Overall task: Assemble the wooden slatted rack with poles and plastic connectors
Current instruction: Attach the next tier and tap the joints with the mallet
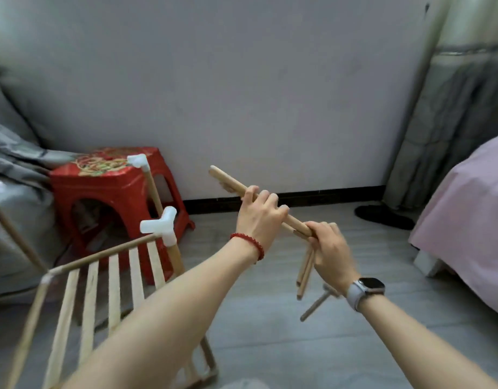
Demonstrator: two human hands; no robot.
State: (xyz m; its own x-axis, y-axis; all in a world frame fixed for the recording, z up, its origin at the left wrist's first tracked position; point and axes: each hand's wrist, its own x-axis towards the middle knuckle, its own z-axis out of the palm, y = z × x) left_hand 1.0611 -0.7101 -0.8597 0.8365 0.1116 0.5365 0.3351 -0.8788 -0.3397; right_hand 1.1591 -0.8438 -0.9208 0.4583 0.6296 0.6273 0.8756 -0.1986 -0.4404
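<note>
Two white plastic connectors [161,226] sit on the half-built slatted rack [113,279] at the left, before a red stool [101,186]. In the middle the left hand [259,217] curls its fingers around a pair of wooden poles [228,181] held in the air; the right hand [330,248] grips more poles that hang down. They look light and stiff; a hold near the ends seems best

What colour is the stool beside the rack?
Red, with a patterned top: the stool, shown in the head view.
</note>
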